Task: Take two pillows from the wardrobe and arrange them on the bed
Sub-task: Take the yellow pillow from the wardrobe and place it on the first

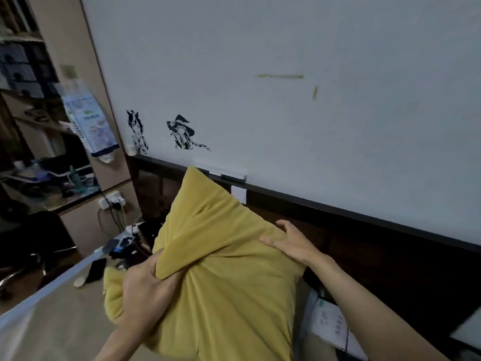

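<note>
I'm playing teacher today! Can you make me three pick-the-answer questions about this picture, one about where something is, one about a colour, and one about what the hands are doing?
1. Where are the two black drawings?
A. on the white wall
B. on the bed
C. on the pillow

2. What colour is the pillow?
A. red
B. yellow
C. blue

3. What is the left hand doing?
A. hanging free
B. pointing at the wall
C. gripping bunched pillow cloth

Answers:
1 A: the black drawings sit on the white wall, above the dark headboard.
2 B: the pillow is mustard yellow.
3 C: the left hand clutches a fold of cloth, while the right hand presses the pillow's edge.
</note>
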Available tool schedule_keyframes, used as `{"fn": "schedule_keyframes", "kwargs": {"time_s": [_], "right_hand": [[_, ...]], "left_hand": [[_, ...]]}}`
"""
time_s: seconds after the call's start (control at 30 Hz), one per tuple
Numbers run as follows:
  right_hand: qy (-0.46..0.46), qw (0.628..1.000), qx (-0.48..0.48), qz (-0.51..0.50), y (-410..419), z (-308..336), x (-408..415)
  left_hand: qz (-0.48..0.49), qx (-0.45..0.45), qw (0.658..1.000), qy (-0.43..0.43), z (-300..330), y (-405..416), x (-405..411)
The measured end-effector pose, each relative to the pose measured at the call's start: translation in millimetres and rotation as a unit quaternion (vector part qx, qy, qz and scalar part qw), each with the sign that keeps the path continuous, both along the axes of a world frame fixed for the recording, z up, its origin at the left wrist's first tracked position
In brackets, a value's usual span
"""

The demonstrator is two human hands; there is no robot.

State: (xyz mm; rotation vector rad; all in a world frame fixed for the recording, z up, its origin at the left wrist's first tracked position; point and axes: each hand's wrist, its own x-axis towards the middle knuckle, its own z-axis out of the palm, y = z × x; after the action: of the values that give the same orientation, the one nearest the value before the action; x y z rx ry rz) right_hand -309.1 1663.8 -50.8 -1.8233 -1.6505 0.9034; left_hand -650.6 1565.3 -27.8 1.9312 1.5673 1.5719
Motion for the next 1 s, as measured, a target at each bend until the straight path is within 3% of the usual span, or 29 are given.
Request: {"fn": "schedule_keyframes", "kwargs": {"time_s": [0.1,0.17,0.27,0.33,0.4,0.47,0.53,0.67,0.73,0.87,1.0], "right_hand": [[0.017,0.999,-0.023,0.016,7.9,6.6,-28.0],[-0.02,0.999,-0.029,0.041,9.7,10.5,-52.4],[-0.069,0.993,-0.024,0.088,9.3,7.2,-84.3],[-0.082,0.993,-0.001,0.088,6.3,11.0,-91.7],[-0.078,0.994,0.028,0.073,6.9,19.5,-88.2],[-0.07,0.994,0.048,0.074,10.0,28.4,-85.6],[-0.098,0.988,0.063,0.102,11.0,32.7,-91.9],[-0.196,0.963,0.081,0.168,21.4,27.2,-109.5],[-0.221,0.953,0.088,0.186,43.2,30.9,-102.8],[-0.175,0.966,0.073,0.175,109.5,32.7,-60.1],[-0.129,0.982,-0.002,0.135,171.6,-3.7,-16.1]], "left_hand": [[-0.005,0.028,0.998,-0.051,-1.5,-11.2,-26.3],[0.006,0.019,0.997,-0.068,-9.5,-11.1,-43.7],[0.052,-0.086,0.992,-0.08,-29.6,-0.9,-66.2],[0.05,-0.209,0.977,0.01,-41.9,10.7,-84.5],[-0.021,-0.335,0.936,0.107,-48.4,22.5,-100.3],[-0.083,-0.396,0.894,0.194,-58.1,40.3,-113.2],[-0.098,-0.381,0.892,0.223,-55.3,62.7,-115.6],[-0.114,-0.197,0.954,0.193,-13.0,129.4,-73.8],[-0.116,-0.136,0.965,0.193,0.4,171.7,-36.4],[-0.143,-0.184,0.907,0.35,-25.8,244.5,30.4],[-0.099,-0.232,0.87,0.424,-76.9,305.0,76.5]]}}
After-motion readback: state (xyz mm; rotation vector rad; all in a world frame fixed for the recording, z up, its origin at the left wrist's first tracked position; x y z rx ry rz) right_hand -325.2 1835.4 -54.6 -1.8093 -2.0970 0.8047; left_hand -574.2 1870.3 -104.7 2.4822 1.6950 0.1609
